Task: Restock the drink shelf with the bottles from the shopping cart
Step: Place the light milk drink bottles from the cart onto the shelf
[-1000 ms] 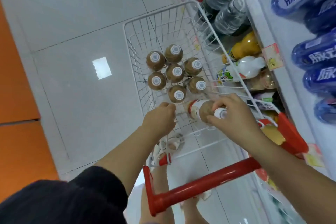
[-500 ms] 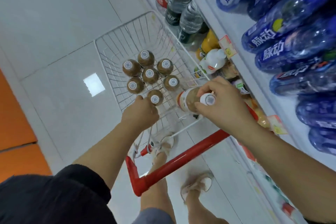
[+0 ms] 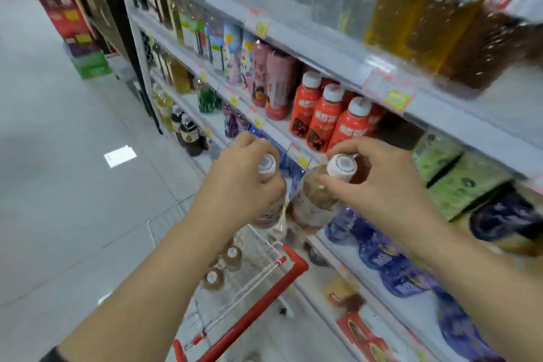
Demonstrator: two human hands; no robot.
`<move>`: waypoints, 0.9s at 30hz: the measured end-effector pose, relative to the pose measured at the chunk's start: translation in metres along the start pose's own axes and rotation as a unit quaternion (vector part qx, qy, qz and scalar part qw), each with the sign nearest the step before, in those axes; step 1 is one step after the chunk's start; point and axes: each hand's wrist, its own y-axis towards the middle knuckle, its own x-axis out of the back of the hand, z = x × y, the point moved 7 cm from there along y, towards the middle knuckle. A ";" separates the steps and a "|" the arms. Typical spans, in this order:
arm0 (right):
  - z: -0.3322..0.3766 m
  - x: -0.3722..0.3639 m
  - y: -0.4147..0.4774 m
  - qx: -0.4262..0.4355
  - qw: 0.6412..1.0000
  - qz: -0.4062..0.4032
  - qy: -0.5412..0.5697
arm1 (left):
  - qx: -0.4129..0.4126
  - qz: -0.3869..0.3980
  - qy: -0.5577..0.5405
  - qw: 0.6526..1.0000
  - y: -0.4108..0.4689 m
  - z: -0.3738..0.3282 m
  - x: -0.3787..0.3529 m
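**Two bottles raised in front of the shelf, one per grip**

- Left grip (image 3: 238,185): fingers curled round the neck and shoulder of a brown drink bottle (image 3: 266,164). The white cap shows past the knuckles, and the lower body hangs out beneath the palm.
- Right grip (image 3: 382,182): thumb and fingers pinch a second brown bottle (image 3: 314,194) just under its white cap. This bottle is tilted, with its cap towards the camera.
- Both bottles are held in the air, clear of the shopping cart (image 3: 252,311) and just in front of the drink shelf (image 3: 299,157). They are level with the shelf edge below the row of red bottles (image 3: 326,114).
- The two bodies hang just beside each other. Blur prevents telling whether they touch.
- Cart: below the forearms, against the shelving, with its red handle nearest the person. More white-capped brown bottles (image 3: 232,257) stand upright in the wire basket.
- Lower shelf: blue bottles (image 3: 379,250) lie on their sides, behind and below the right wrist.
- The whole frame is motion-blurred, and the labels are not legible.
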 end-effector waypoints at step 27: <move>-0.004 0.326 -0.101 0.075 0.859 -0.474 -0.178 | -0.381 -0.177 -0.245 0.874 0.075 -0.336 -0.050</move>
